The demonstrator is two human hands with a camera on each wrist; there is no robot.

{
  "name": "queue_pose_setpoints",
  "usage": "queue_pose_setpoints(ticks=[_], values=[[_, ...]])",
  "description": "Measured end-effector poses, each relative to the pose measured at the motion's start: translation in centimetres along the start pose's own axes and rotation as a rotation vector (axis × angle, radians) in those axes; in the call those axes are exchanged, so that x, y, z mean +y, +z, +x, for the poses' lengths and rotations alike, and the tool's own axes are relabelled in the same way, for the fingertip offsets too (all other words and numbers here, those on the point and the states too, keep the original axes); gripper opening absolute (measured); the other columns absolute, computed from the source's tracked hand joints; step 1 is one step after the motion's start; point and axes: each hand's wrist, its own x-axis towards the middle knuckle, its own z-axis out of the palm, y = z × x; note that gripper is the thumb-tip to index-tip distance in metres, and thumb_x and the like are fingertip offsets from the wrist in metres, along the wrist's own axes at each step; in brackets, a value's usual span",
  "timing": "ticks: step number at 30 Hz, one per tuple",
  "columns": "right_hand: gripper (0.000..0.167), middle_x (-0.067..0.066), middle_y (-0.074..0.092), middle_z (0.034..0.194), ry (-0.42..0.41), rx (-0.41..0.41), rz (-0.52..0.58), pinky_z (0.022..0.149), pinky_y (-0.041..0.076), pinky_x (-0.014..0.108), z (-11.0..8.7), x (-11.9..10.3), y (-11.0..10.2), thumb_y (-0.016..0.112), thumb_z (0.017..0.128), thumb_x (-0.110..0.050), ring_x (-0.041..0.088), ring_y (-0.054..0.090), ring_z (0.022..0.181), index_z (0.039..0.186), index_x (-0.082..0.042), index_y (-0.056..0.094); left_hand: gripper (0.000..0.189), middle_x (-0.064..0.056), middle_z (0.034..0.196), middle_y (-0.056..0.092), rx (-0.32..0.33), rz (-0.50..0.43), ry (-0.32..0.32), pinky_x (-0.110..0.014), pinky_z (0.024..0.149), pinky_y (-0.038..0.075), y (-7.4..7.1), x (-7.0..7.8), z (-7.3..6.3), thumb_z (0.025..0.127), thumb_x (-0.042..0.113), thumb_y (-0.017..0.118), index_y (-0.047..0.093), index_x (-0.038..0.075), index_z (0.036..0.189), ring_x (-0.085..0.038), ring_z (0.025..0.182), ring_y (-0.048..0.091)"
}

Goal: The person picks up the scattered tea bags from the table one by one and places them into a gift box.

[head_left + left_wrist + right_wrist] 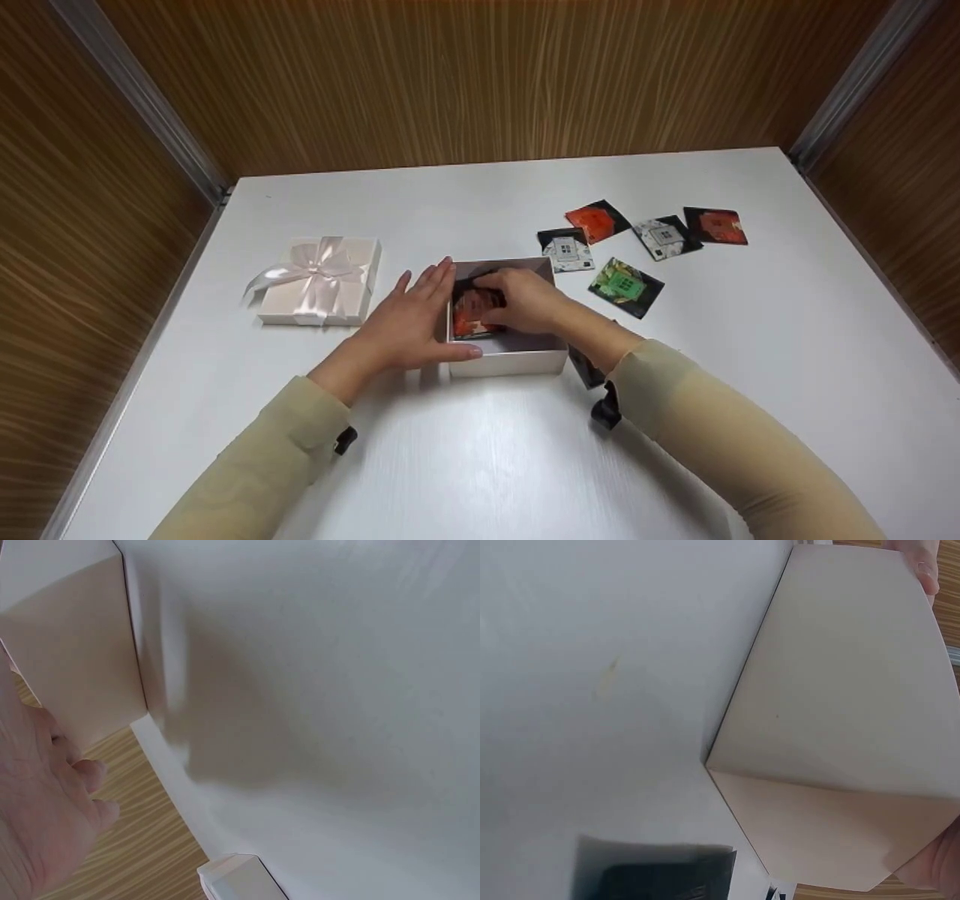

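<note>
A white open-topped box (508,364) stands on the table in the middle of the head view. My left hand (409,322) rests against its left side, fingers straight along the wall and thumb stretched over the front rim. Inside the box my right hand (529,300) pinches a black and red sachet (474,311) between thumb and fingers, near the left wall. The right fingertips are partly hidden behind the hand. In the right wrist view the outer walls of the box (840,675) hide most of that hand.
To the left lies a white lid (349,296) with a satin bow (319,270). Right of the box are several flat sachets, among them a green one (626,286) and a red one (720,226). A dark sachet (585,366) lies partly under my right forearm.
</note>
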Motion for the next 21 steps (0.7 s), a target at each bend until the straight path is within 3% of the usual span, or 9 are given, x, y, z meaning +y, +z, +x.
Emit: queue_pose_setpoints(ticks=[14,21], values=[[0.062,0.021,0.067,0.140,0.025,0.004,0.015,0.114,0.048,0.047,-0.2,-0.1,-0.4,0.082,0.094,-0.021,0.036,0.063,0.131,0.147,0.002,0.061,0.134,-0.012,0.178,0.000,0.004,0.011,0.002,-0.054,0.131,0.008,-0.1,0.1,0.0,0.084,0.095,0.048,0.002,0.003,0.170,-0.031,0.163,0.009],[0.062,0.021,0.073,0.127,0.008,0.026,0.013,0.102,0.055,0.048,-0.8,-0.4,-1.4,0.080,0.096,-0.021,0.033,0.070,0.113,0.150,0.001,0.058,0.134,-0.010,0.178,-0.001,-0.007,0.005,-0.010,-0.053,0.131,0.006,-0.2,0.1,0.0,0.083,0.096,0.047,0.001,0.005,0.170,-0.030,0.163,0.007]])
